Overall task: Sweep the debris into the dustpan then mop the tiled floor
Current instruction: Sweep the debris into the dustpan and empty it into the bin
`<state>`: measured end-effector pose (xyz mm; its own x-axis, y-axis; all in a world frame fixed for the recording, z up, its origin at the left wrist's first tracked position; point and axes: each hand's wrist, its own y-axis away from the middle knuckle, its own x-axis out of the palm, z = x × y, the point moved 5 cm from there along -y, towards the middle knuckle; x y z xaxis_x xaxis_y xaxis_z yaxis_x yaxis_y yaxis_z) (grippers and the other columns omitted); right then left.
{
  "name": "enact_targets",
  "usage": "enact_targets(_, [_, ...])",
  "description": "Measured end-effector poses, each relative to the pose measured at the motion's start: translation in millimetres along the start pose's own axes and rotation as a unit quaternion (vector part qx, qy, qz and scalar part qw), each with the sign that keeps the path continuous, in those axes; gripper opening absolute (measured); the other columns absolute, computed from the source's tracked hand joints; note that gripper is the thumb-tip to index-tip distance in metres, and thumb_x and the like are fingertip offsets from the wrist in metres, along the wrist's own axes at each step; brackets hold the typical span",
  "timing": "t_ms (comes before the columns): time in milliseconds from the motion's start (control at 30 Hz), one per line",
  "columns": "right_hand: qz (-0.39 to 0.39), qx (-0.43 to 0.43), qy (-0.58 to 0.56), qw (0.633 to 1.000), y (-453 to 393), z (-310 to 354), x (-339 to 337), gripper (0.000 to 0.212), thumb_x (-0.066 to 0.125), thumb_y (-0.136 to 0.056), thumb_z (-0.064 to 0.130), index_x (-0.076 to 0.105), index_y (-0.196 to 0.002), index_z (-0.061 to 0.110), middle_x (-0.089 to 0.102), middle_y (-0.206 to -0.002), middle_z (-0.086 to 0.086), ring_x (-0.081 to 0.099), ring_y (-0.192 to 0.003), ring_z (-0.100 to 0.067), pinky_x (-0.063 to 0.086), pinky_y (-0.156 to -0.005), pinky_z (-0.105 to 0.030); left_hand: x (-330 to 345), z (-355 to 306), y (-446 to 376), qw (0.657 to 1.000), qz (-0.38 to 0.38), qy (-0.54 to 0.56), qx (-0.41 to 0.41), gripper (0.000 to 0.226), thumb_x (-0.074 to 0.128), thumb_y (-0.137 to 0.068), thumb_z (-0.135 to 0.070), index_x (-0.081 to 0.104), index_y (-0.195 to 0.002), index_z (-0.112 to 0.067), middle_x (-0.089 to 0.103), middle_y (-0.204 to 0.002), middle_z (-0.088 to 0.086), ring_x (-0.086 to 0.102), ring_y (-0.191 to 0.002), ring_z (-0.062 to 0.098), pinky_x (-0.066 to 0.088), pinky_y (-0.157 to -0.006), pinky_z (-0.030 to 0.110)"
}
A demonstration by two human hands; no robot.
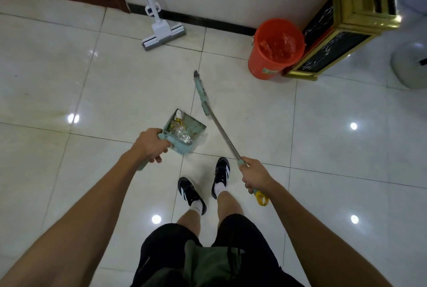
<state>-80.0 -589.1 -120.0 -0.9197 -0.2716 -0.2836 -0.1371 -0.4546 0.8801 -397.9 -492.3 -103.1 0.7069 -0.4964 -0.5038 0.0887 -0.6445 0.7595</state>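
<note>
No writing can be read; the bucket (pixel 275 49) carries a small label near its base, too blurred to make out. The left hand (pixel 150 146) curls round the handle of the dustpan (pixel 184 133), which holds wrappers and other debris (pixel 181 131) and sits just ahead of the shoes (pixel 191 192). The right hand (pixel 255 176) grips the upper end of the broom (pixel 203 95); its head hangs tilted ahead of the dustpan, apart from it. The mop (pixel 159 26) leans against the far wall, its head on the floor (pixel 69 79) by the skirting. The bucket stands at the wall, touching a gold-framed stand (pixel 342 28). Open tiles spread to the left and near right.
</note>
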Motion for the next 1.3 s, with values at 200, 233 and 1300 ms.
enact_targets(200, [-0.025, 0.02, -0.026, 0.999, 7, -2, -3, 0.03, 0.043, -0.102, 0.014, 0.057, -0.128, 0.009, 0.048, -0.063, -0.01, 0.045, -0.046, -0.021, 0.039, -0.045, -0.026, 7, 6, 10, 0.998, -0.059, 0.004, 0.036, 0.019, 0.06, -0.086, -0.026, 0.072, -0.095, -0.012, 0.074, -0.081, 0.008, 0.069, -0.07, 0.027, 0.058, -0.057, 0.038])
enact_targets(233, [-0.032, 0.027, -0.044, 0.998, 9, -4, -5, 0.027, 0.042, -0.102, 0.015, 0.058, -0.123, 0.011, 0.047, -0.063, -0.011, 0.044, -0.046, -0.021, 0.038, -0.045, -0.026, 7, 4, 13, 0.997, -0.063, -0.017, 0.045, 0.017, 0.06, -0.086, -0.026, 0.071, -0.09, -0.013, 0.073, -0.082, 0.008, 0.068, -0.075, 0.03, 0.056, -0.059, 0.037])
enact_targets(1300, [-0.074, 0.028, -0.388, 0.918, 3, 34, -245, 0.029, 0.036, -0.099, 0.011, 0.053, -0.12, 0.003, 0.058, -0.081, -0.017, 0.053, -0.043, -0.015, 0.045, -0.043, -0.024, -43, -356, 99, 0.903, -0.239, -0.104, 0.342, 0.01, 0.066, -0.09, -0.018, 0.072, -0.083, -0.015, 0.067, -0.071, 0.006, 0.062, -0.068, 0.028, 0.049, -0.062, 0.035])
